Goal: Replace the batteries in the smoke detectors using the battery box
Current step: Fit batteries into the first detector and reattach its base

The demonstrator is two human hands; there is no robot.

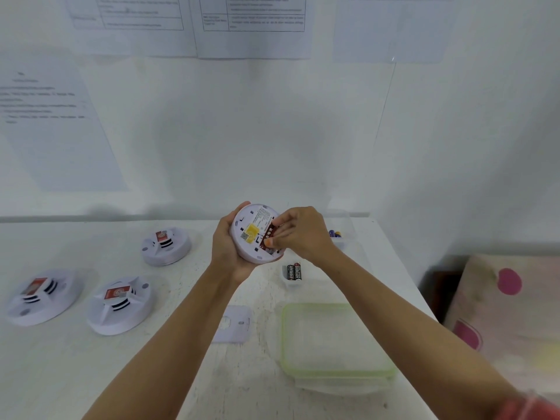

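White plastic, the round smoke detector (247, 219) is held above the far middle of the white table (60, 374). Its flat back is turned up toward the camera and tilted, with a yellow label (252, 231) near the centre. The left hand (225, 253) cups it from the left and underneath, fingers curled round the rim and thumb at the far edge. The right hand (303, 234) reaches in from the right, and its fingertips pinch a dark red battery (268, 236) lying in the slot on the right side of the back. The battery's long axis runs from near-left to far-right, close to a straight near-to-far line. Which end is which pole cannot be told.

Just nearer than the hands, a small clear tray (292, 281) holds two black batteries (294, 271) side by side, their long axes pointing near to far. Behind the right hand, at the far right of the table, stands the clear battery box (345, 225) with blue and yellow cells (335, 234) inside. A clear container with a green rim (333, 344) sits at the near right, and a white cover plate (231, 324) lies flat to its left. Three more detectors (166, 245) rest on the left of the table, domes up.
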